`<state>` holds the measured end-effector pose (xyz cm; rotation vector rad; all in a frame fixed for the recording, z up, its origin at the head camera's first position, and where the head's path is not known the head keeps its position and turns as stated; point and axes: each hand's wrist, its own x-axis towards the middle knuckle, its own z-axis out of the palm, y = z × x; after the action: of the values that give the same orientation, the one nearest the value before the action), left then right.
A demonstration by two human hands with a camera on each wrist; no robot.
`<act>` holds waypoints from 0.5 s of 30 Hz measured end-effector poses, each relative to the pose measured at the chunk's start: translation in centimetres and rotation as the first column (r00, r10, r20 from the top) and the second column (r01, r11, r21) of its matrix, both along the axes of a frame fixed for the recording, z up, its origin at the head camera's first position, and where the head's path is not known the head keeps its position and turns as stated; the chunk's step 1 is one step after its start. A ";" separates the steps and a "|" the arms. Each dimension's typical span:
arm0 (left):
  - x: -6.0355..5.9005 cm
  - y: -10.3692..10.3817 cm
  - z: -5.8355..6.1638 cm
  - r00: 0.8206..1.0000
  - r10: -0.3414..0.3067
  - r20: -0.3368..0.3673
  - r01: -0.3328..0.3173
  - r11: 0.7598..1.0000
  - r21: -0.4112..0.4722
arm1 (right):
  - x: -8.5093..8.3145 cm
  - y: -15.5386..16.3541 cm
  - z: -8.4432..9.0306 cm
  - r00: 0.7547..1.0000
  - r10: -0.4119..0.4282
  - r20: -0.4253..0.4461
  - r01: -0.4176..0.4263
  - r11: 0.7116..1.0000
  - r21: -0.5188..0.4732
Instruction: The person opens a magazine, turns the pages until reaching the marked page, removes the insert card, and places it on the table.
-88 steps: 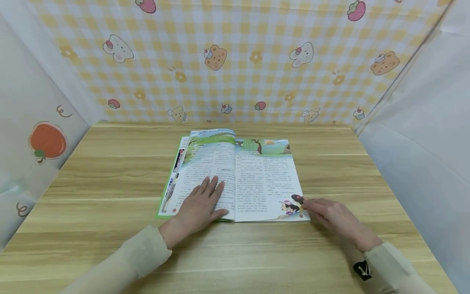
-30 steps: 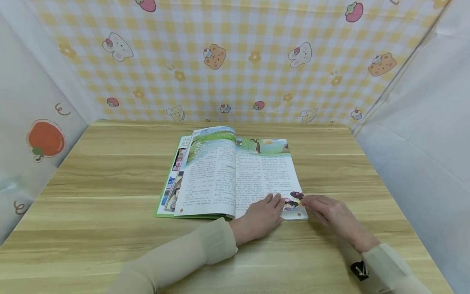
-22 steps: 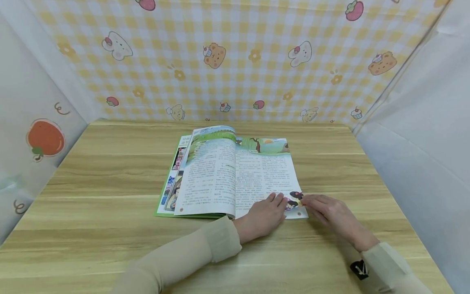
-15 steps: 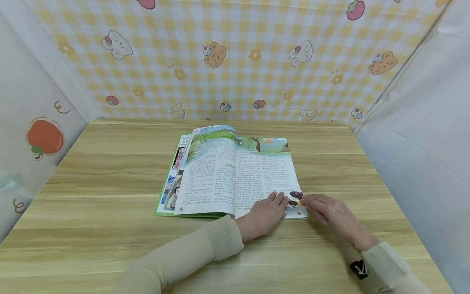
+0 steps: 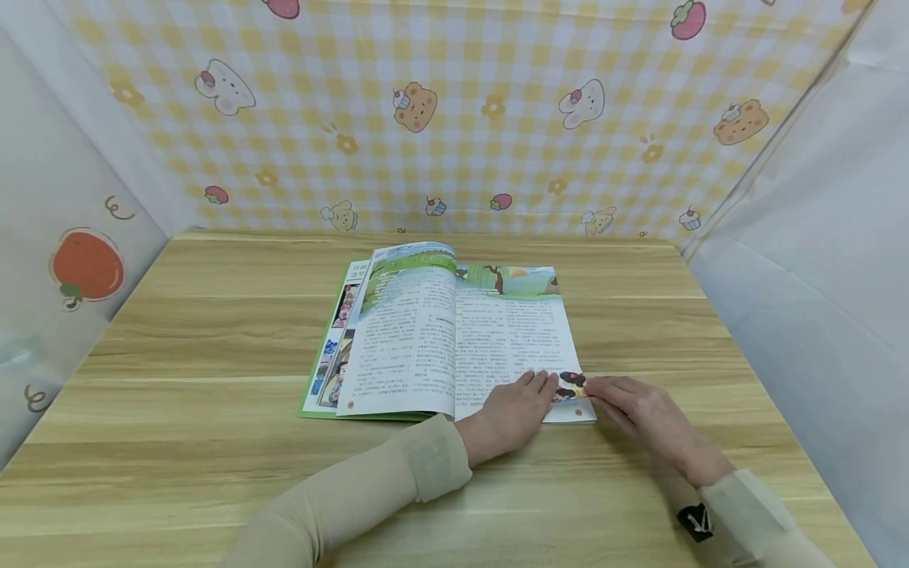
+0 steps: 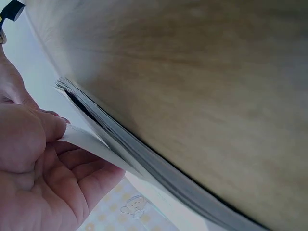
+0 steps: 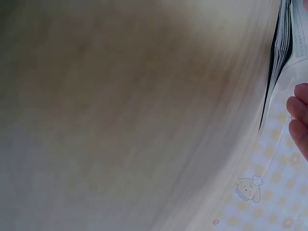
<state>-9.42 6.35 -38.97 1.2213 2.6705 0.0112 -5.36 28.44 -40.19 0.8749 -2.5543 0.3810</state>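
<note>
Head view: open book (image 5: 454, 339) lies flat mid-bench (image 5: 177, 394), both hands at its near right corner. Left hand (image 5: 507, 414) rests on the right page; the left wrist view shows its thumb and fingers (image 6: 72, 163) pinching one lifted page. Right hand (image 5: 649, 422) touches the page corner with fingertips; cannot tell if it grips.

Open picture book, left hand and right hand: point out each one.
open picture book (image 5: 426, 331): head view, on the left text page.
left hand (image 5: 507, 414): head view, on the back of the hand.
right hand (image 5: 649, 422): head view, on the back of the hand.
</note>
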 end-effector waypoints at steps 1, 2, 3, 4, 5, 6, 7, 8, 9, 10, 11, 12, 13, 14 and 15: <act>0.0 0.0 0.0 1.000 0.001 0.002 -0.001 1.000 0.000 | 0.0 0.0 0.0 1.000 -0.001 -0.002 0.001 1.000 -0.002; 0.0 0.0 0.0 1.000 0.001 0.003 -0.001 1.000 0.001 | 0.0 0.1 0.0 1.000 0.000 -0.003 0.000 1.000 -0.003; 0.0 -0.1 0.1 1.000 0.000 0.003 0.000 1.000 0.001 | 0.0 0.1 0.0 1.000 0.000 -0.004 0.000 1.000 -0.005; 0.0 -0.1 0.1 1.000 0.000 0.002 0.000 1.000 0.002 | 0.0 0.1 -0.1 1.000 0.000 -0.006 0.000 1.000 -0.005; 0.0 -0.1 0.1 1.000 -0.002 0.002 0.002 1.000 0.000 | 0.0 0.1 -0.1 1.000 -0.003 -0.007 0.003 1.000 -0.005; 0.0 -0.1 0.1 1.000 -0.002 0.002 0.002 1.000 -0.001 | 0.0 0.1 -0.1 1.000 -0.003 -0.010 0.003 1.000 -0.007; 0.0 -0.1 0.1 1.000 -0.003 0.002 0.003 1.000 -0.001 | -0.1 0.2 0.0 1.000 -0.006 -0.014 0.006 1.000 -0.009; -0.1 -0.1 0.1 1.000 -0.002 0.001 0.002 1.000 0.002 | -0.1 0.2 0.0 1.000 -0.010 -0.011 0.010 1.000 -0.013; -0.1 -0.1 0.1 1.000 -0.001 0.001 0.001 1.000 0.005 | -0.1 0.2 0.0 1.000 -0.017 -0.014 0.017 1.000 -0.017; -0.1 -0.1 0.1 1.000 0.000 0.002 0.000 1.000 0.009 | -0.1 0.2 0.0 0.999 -0.026 -0.018 0.026 0.999 -0.020; -0.1 -0.1 0.1 1.000 0.002 0.005 -0.002 1.000 0.013 | 0.0 0.1 0.0 0.999 -0.037 -0.019 0.037 0.999 -0.027; 0.0 -0.2 0.1 1.000 0.005 0.008 -0.005 1.000 0.019 | 0.0 0.1 0.0 0.999 -0.048 -0.020 0.047 0.998 -0.032; -0.1 -0.2 0.1 1.000 0.009 0.011 -0.009 1.000 0.025 | 0.0 0.1 0.0 0.998 -0.059 -0.019 0.059 0.998 -0.035; -0.1 -0.2 0.1 1.000 0.011 0.015 -0.012 0.999 0.033 | 0.0 0.1 0.0 0.997 -0.070 -0.017 0.069 0.997 -0.037; -0.1 -0.2 0.1 1.000 0.013 0.020 -0.014 0.999 0.040 | 0.0 0.1 0.1 0.997 -0.079 -0.018 0.078 0.996 -0.035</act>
<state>-9.49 6.13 -38.91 1.2091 2.6738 0.0790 -5.35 28.55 -40.13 0.7593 -2.5481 0.3895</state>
